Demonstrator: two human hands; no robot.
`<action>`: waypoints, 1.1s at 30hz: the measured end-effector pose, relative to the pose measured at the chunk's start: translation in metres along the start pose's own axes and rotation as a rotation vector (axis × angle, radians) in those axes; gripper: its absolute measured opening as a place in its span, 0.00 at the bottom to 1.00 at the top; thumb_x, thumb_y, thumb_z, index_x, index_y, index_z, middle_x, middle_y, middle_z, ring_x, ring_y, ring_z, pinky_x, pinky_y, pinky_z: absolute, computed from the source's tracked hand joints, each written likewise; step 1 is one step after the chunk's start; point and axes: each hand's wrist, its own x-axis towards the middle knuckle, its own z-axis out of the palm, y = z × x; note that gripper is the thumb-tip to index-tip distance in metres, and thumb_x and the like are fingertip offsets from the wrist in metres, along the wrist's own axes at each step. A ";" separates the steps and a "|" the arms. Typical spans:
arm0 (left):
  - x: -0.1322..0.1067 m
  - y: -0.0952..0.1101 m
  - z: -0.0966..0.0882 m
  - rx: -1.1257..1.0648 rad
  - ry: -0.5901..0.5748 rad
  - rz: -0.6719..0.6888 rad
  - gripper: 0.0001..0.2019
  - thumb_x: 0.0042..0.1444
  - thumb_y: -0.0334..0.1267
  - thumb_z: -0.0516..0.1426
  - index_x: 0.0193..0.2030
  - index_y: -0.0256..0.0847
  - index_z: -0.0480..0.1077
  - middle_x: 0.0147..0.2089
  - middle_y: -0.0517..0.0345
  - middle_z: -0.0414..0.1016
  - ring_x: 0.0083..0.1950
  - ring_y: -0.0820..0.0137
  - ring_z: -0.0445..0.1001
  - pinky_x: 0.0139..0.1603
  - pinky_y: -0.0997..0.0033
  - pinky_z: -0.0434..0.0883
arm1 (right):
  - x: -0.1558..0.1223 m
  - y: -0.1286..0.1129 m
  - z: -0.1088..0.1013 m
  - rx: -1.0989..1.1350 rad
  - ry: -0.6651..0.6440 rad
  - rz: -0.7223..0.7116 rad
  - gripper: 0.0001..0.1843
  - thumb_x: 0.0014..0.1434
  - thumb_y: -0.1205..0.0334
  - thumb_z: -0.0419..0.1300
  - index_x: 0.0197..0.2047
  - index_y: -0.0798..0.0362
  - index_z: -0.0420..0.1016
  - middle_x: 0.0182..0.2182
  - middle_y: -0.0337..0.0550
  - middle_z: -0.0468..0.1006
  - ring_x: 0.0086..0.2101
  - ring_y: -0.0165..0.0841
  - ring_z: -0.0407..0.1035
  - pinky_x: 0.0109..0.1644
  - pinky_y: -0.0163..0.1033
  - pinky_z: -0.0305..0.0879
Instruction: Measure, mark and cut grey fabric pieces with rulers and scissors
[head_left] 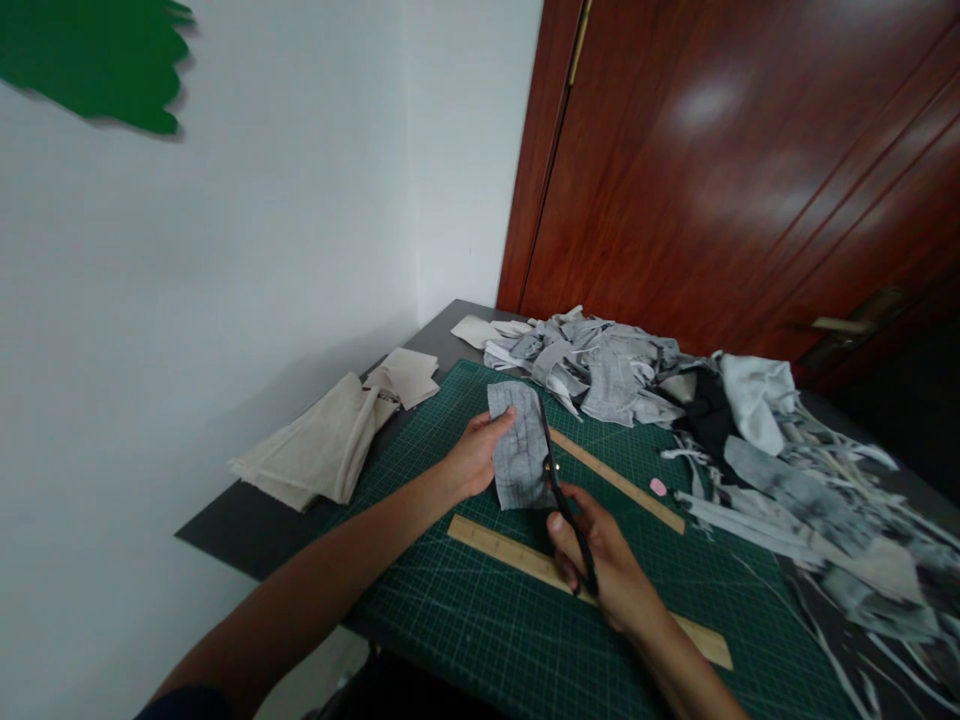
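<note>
My left hand (471,456) pinches the left edge of a small grey fabric piece (517,450), holding it up over the green cutting mat (480,620). My right hand (600,560) grips black scissors (559,490), fingers through the handles, with the blades running up along the fabric's right edge. Under my right hand a wooden ruler (510,553) lies on the mat. A second wooden ruler (619,482) lies just beyond the fabric.
A heap of grey fabric scraps (600,365) and strips (825,510) covers the back and right of the table. Folded beige cloth (322,445) and beige squares (409,375) lie at left by the white wall. A small pink object (658,487) rests on the mat. A wooden door (750,170) stands behind.
</note>
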 end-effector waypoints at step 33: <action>-0.001 0.002 0.002 -0.019 0.000 -0.015 0.05 0.59 0.33 0.67 0.38 0.33 0.79 0.34 0.50 0.85 0.33 0.65 0.83 0.46 0.63 0.80 | 0.000 -0.002 -0.001 -0.014 0.011 0.014 0.48 0.55 0.30 0.68 0.63 0.60 0.65 0.15 0.23 0.61 0.14 0.23 0.52 0.16 0.29 0.51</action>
